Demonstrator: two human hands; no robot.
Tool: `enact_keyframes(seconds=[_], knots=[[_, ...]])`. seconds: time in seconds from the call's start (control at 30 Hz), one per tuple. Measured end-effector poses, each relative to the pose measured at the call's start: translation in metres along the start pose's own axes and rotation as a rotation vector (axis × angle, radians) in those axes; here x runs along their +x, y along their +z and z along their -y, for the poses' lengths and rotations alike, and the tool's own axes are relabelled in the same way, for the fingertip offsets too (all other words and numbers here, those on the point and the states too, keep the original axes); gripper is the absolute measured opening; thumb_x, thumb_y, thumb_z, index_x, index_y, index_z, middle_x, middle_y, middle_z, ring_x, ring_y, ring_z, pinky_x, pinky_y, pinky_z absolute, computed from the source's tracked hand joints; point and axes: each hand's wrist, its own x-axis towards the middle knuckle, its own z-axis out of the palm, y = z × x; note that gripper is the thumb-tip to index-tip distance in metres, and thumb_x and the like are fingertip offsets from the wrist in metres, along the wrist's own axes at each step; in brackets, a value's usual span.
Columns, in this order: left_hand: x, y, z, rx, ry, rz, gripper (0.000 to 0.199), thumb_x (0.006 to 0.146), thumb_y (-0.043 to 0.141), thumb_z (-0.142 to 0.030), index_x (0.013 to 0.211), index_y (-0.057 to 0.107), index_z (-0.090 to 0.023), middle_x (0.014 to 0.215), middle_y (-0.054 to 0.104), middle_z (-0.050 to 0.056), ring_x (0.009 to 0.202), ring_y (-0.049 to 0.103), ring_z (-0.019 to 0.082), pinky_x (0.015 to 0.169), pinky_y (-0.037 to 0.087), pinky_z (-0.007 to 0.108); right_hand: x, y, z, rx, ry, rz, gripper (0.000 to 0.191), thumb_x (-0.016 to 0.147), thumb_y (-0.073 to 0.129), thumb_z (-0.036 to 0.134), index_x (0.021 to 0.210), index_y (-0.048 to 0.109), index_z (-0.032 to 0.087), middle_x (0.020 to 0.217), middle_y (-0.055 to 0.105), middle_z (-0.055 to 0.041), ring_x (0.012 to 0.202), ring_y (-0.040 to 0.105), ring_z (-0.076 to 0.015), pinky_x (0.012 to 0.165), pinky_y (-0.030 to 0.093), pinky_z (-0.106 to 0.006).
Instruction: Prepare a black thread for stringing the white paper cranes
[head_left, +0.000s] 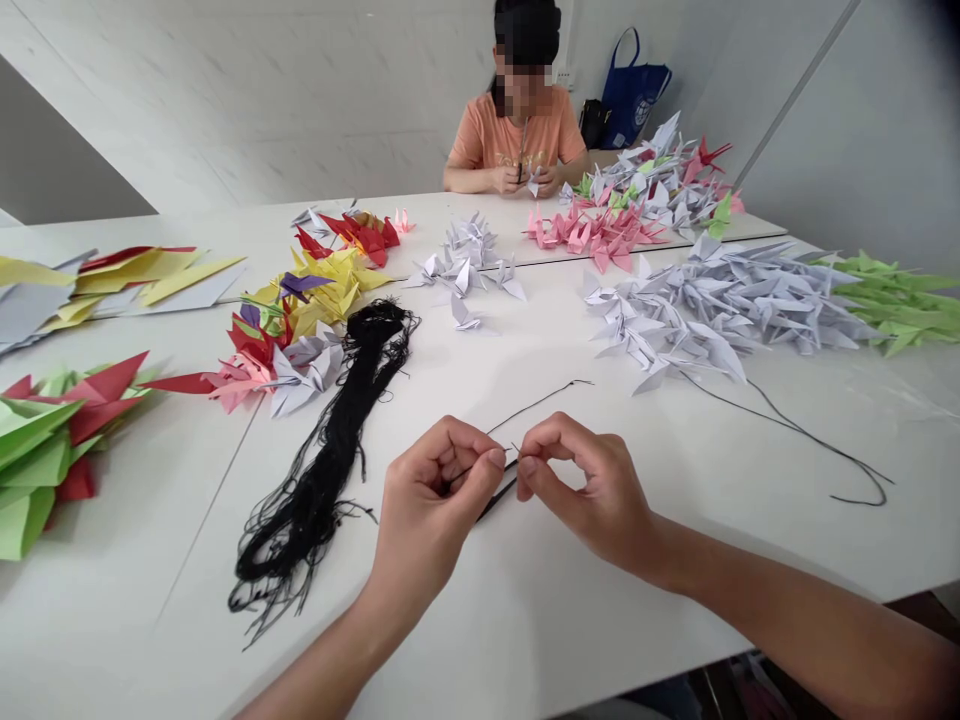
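Note:
My left hand [442, 490] is closed in a pinch on a black thread [529, 403], whose loose part runs out behind the fingers across the white table. Close beside it, my right hand [585, 480] pinches with thumb and forefinger. A thin, short tip shows at those fingertips, too small to name. The two pinches nearly meet. Under the hands lies a dark, slim object [496, 497], mostly hidden by the fingers. A long hank of black thread [322, 470] stretches out to the left of my hands. White paper cranes [465, 316] sit beyond them.
Piles of folded paper cranes cover much of the table: white [750, 300], green [900, 300], pink [592, 232] and yellow [330, 290]. Coloured folded paper [127, 280] lies far left. Opposite sits a person [517, 130] holding a white crane. Another black string [810, 432] lies right.

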Motion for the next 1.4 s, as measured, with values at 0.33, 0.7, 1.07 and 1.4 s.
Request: enact_keyframes(seconds=[0.33,0.7,1.07,1.4], knots=[[-0.0006,0.0007,-0.0014,0.068,0.068,-0.048,0.015,0.089,0.062,-0.020,0.074,0.061,-0.019,0.052,0.037,-0.008,0.046,0.027,0.004,0.041,0.024,0.014,-0.0018,0.0018,0.0043,0.040,0.037,0.018,0.013,0.095,0.060,0.012,0.088,0.056,0.022,0.071,0.070,0.0054,0.067,0.069,-0.0094,0.064,0.051,-0.019],[-0.0038,0.0004,0.0024,0.166,0.131,-0.091,0.015,0.089,0.063,-0.017,0.075,0.062,-0.021,0.053,0.039,-0.008,0.047,0.029,0.005,0.042,0.026,0.014,-0.0024,0.0013,0.0033,0.014,0.030,0.002,0.012,0.094,0.063,0.014,0.088,0.056,0.023,0.071,0.070,0.0052,0.066,0.068,-0.0104,0.065,0.052,-0.022],[-0.0042,0.0025,-0.0004,0.211,0.164,-0.112,0.015,0.089,0.063,-0.016,0.075,0.062,-0.020,0.052,0.040,-0.008,0.047,0.030,0.005,0.042,0.027,0.015,-0.0030,0.0016,0.0036,0.023,0.044,-0.001,0.011,0.094,0.064,0.016,0.088,0.057,0.022,0.071,0.070,0.0048,0.067,0.069,-0.0114,0.066,0.053,-0.023],[-0.0043,0.0041,0.0000,0.194,0.181,-0.093,0.014,0.090,0.063,-0.015,0.076,0.062,-0.019,0.053,0.046,-0.007,0.046,0.031,0.006,0.043,0.027,0.018,-0.0041,0.0009,0.0057,0.047,0.061,0.019,0.010,0.095,0.063,0.017,0.089,0.057,0.022,0.071,0.070,0.0041,0.067,0.070,-0.0120,0.066,0.054,-0.024]])
